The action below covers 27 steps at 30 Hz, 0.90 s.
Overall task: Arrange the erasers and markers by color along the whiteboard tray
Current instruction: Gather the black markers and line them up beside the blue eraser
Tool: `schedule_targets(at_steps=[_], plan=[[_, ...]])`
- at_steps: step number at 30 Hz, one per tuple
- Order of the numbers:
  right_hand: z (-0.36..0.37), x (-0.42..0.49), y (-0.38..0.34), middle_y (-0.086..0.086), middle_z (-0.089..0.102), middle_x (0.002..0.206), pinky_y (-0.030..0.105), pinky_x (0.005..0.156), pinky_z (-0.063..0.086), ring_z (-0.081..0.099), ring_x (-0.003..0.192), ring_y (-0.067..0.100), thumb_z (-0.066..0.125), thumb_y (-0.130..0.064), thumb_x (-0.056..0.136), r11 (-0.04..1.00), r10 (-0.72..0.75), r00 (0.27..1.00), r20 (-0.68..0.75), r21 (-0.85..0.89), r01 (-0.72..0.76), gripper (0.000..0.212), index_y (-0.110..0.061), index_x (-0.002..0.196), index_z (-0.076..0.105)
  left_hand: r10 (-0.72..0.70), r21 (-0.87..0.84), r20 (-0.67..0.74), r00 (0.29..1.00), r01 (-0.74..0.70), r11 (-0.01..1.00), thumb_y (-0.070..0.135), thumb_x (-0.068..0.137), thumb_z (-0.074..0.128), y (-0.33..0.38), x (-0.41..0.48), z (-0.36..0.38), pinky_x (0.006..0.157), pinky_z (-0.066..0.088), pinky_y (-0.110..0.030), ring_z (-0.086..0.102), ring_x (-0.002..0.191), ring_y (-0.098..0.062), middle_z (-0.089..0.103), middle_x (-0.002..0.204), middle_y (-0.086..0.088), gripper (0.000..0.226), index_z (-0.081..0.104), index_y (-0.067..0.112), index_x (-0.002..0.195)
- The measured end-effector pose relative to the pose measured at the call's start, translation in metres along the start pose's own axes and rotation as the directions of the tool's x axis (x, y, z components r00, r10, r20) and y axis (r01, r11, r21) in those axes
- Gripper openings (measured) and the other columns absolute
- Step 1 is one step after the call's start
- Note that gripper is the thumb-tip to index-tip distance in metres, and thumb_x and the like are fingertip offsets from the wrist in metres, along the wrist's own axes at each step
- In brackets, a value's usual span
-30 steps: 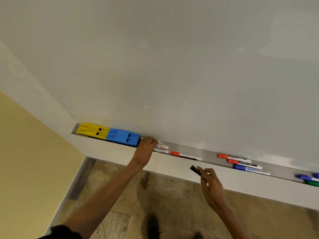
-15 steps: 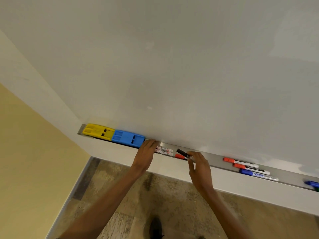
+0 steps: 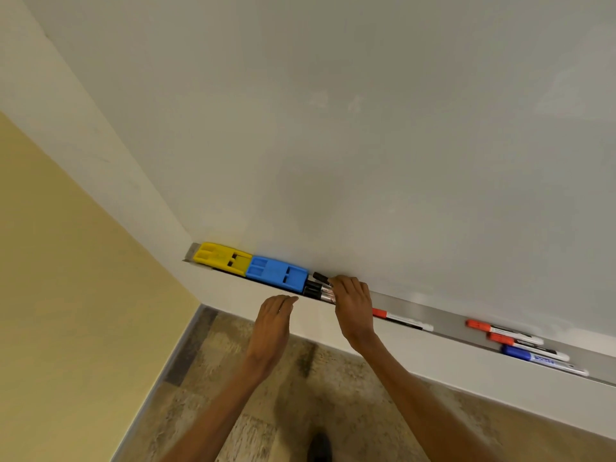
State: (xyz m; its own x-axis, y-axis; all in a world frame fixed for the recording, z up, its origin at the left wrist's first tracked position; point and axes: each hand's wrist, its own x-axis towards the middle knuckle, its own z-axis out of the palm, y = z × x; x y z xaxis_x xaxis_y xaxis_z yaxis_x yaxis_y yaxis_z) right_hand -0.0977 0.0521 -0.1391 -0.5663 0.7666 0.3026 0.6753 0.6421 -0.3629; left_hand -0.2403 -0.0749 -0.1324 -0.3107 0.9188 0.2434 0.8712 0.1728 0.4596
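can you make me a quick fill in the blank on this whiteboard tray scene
1. At the far left end of the tray sits the ____ eraser.
2. The blue eraser lies directly right of the yellow eraser, touching it, and directly left of the ____ markers.
3. The ____ hand rests on the black markers.
4. The left hand holds ____.

Missing words: yellow; black; right; nothing

Brushed-metal tray [image 3: 443, 316]; erasers [image 3: 276, 273] seemingly matt plastic.

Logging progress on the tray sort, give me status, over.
Right hand on the black markers beside the blue eraser. Left hand open, off the tray. Red and blue markers still unsorted farther right. Nothing blocking.
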Motion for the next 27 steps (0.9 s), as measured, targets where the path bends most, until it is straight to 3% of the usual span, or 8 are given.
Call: schedule_targets(at_steps=[13, 16, 20, 27], plan=[[0.011, 0.002, 0.001, 0.006, 0.069, 0.113, 0.040, 0.096, 0.050, 0.064, 0.107, 0.025, 0.074, 0.008, 0.069, 0.999, -0.036, 0.998, 0.044, -0.036, 0.038, 0.049, -0.010, 0.114, 0.067, -0.004, -0.004, 0.027, 1.000, 0.004, 1.000, -0.003, 0.089, 0.058, -0.013, -0.014, -0.001, 0.092, 0.050, -0.039, 0.062, 0.102, -0.026, 0.068, 0.109, -0.011, 0.031, 0.061, 0.007, 0.118], [0.004, -0.006, 0.003, 0.006, 0.069, 0.114, 0.041, 0.095, 0.049, 0.063, 0.106, 0.025, 0.068, 0.013, 0.070, 0.999, 0.021, 0.999, 0.028, -0.025, -0.021, 0.052, -0.011, 0.116, 0.066, -0.014, -0.026, 0.061, 0.998, 0.016, 1.000, 0.001, 0.091, 0.056, -0.009, -0.011, 0.006, 0.095, 0.049, -0.038, 0.060, 0.106, -0.026, 0.067, 0.114, -0.011, 0.031, 0.060, 0.008, 0.121], [-0.015, -0.029, 0.020, 0.002, 0.069, 0.110, 0.038, 0.093, 0.047, 0.062, 0.102, 0.022, 0.063, 0.006, 0.079, 0.993, 0.113, 0.993, -0.030, -0.016, -0.114, 0.038, -0.013, 0.113, 0.067, 0.000, -0.087, 0.070, 0.998, 0.006, 0.996, 0.004, 0.092, 0.056, 0.009, -0.004, 0.018, 0.094, 0.048, -0.035, 0.060, 0.107, -0.025, 0.067, 0.115, -0.010, 0.029, 0.060, 0.012, 0.120], [-0.073, -0.104, 0.071, 0.000, 0.068, 0.104, 0.037, 0.085, 0.047, 0.062, 0.096, 0.020, 0.062, 0.001, 0.084, 0.922, 0.384, 0.909, -0.161, 0.011, -0.387, 0.026, -0.016, 0.104, 0.065, 0.223, -0.149, 0.077, 0.972, -0.210, 0.966, 0.008, 0.090, 0.063, 0.084, 0.033, 0.045, 0.088, 0.052, -0.037, 0.065, 0.101, -0.024, 0.070, 0.108, -0.007, 0.021, 0.066, 0.012, 0.110]])
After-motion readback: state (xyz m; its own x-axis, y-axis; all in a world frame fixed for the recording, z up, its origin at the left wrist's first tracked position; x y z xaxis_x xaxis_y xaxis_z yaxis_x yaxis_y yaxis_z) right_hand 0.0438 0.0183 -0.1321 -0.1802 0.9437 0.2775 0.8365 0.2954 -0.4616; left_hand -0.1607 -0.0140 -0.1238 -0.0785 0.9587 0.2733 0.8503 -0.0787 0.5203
